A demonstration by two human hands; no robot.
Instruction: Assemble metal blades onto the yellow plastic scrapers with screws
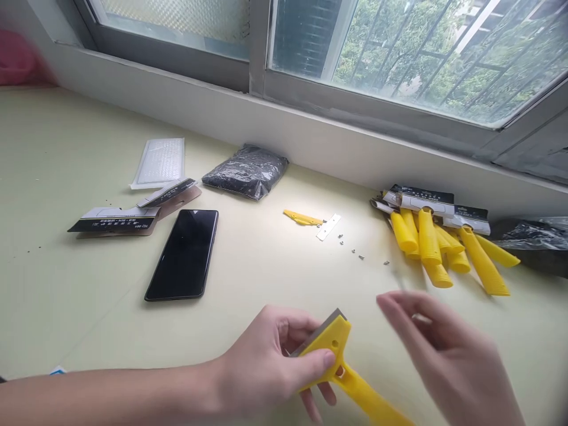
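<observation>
My left hand (279, 361) is closed around the head of a yellow scraper (326, 346), thumb on its face. A metal blade edge shows along the scraper's upper left side, and its handle slants to the lower right. To the right, my right hand (448, 349) is pinched and blurred; a thin grey streak shows at its fingertips, too smeared to name. Beyond the hands lie a loose yellow plastic piece (302, 218), a flat metal plate with holes (328, 227) and several small screws (361, 257).
Several packaged yellow-handled scrapers (430, 239) are piled at right, beside a dark plastic bag (532, 242). A black phone (183, 254), card packaging (115, 220), a clear-wrapped white packet (160, 163) and a black plastic packet (246, 170) lie left and back. A window (399, 53) rises behind.
</observation>
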